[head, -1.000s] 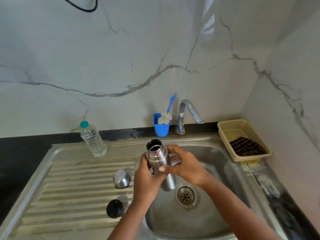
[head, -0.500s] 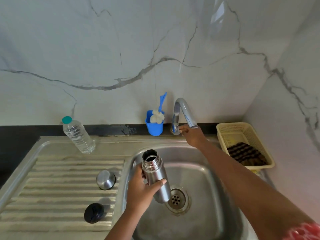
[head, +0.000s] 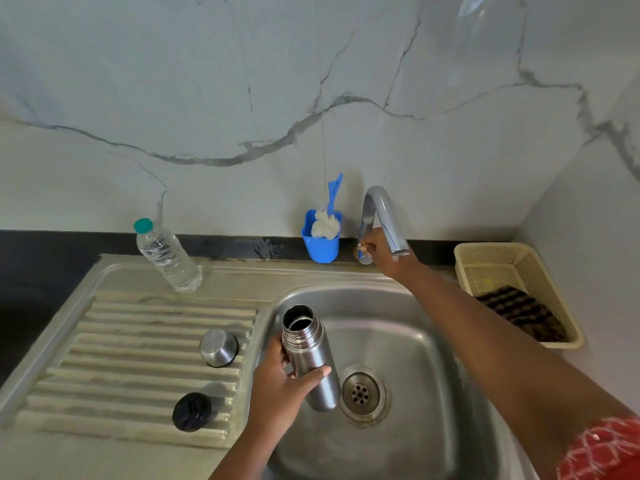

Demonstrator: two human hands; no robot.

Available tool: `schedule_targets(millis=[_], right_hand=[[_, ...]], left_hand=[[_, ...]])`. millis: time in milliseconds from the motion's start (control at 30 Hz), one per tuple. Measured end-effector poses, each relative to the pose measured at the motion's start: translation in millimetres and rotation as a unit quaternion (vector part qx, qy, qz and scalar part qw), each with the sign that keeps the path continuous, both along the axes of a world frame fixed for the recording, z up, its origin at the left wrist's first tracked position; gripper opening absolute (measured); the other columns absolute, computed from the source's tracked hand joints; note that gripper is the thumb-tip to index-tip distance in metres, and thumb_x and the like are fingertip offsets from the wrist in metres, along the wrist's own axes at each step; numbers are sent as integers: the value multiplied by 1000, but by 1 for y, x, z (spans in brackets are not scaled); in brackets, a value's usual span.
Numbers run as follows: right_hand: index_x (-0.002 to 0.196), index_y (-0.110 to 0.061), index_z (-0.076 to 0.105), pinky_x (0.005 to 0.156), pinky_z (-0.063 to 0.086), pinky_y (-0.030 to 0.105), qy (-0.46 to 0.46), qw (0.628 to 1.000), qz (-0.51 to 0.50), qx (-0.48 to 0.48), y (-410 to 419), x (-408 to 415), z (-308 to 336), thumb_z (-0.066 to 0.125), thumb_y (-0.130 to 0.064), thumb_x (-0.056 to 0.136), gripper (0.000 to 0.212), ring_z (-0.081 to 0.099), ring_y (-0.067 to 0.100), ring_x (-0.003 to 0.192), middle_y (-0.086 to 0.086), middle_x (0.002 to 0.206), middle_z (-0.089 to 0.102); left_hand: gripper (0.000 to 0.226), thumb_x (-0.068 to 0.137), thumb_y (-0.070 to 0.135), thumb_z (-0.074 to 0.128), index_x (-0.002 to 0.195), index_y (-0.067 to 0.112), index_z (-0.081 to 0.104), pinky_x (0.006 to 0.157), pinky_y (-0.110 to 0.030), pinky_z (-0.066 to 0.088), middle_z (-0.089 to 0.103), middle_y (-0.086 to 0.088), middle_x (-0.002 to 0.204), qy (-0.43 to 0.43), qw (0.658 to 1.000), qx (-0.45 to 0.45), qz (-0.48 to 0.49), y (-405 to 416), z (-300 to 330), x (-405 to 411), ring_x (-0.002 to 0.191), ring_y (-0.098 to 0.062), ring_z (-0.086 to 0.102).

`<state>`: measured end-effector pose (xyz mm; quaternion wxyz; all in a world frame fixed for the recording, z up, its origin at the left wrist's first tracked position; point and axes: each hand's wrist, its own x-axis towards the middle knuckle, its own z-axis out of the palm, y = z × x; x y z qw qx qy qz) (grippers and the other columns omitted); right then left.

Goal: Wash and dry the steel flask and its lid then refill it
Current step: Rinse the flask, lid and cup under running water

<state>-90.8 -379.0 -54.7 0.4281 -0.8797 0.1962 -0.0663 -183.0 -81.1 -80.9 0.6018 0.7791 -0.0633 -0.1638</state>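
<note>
left hand (head: 277, 382) grips flask (head: 308, 355) mouth-up over sink (head: 408, 341), ready for water | right hand (head: 384, 254) pinches tap (head: 381, 216) knob at 12 o'clock

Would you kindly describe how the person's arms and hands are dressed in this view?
Both forearms are bare, and neither the left hand nor the right hand shows a glove, ring or watch. The right upper arm ends in a red sleeve patterned with small white marks. No sleeve is visible on the left arm.

Soft, even daylight is cast over the scene. A glare patch is seen on the marble wall (head: 474, 8) at 1 o'clock. Straight edges are bowed by wide-angle distortion; focus is held throughout.
</note>
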Motion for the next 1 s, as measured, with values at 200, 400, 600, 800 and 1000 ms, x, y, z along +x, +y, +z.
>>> schedule_targets(millis=[200,400,600,800,1000], right_hand=[[81,-14,56,61,34,12,58,995,43,-67,-4,11,0,56,-13,96,16,45,3,60,-11,68,47],[102,-6,68,57,40,-1,23,999,26,1,-6,4,-5,59,-18,97,15,56,4,68,-3,84,60],[109,-2,63,76,49,12,-14,993,-21,112,2,-18,2,60,-10,95,16,61,10,80,3,91,62],[114,-12,68,78,53,28,-12,995,-83,52,9,-64,17,53,-6,97,23,65,20,90,8,102,69],[116,-24,67,88,53,31,-22,980,-92,176,28,-135,15,61,-37,94,27,65,11,95,-5,106,71]], left_hand=[[72,53,26,93,115,34,58,87,-31,53,72,19,106,16,1000,7,2,3,3,-2,97,-5,70],[77,50,29,93,119,29,59,85,-27,53,73,17,106,17,1000,22,13,4,5,-6,97,-4,70],[66,64,2,90,113,32,59,73,-9,49,74,17,101,-5,999,42,-20,-3,12,-4,92,1,69],[71,60,41,90,121,42,54,90,-27,53,69,21,108,-26,984,128,-118,-27,16,13,99,1,65],[79,64,34,90,133,30,51,93,-31,52,65,13,119,-76,968,174,-167,-70,27,31,105,-10,63]])
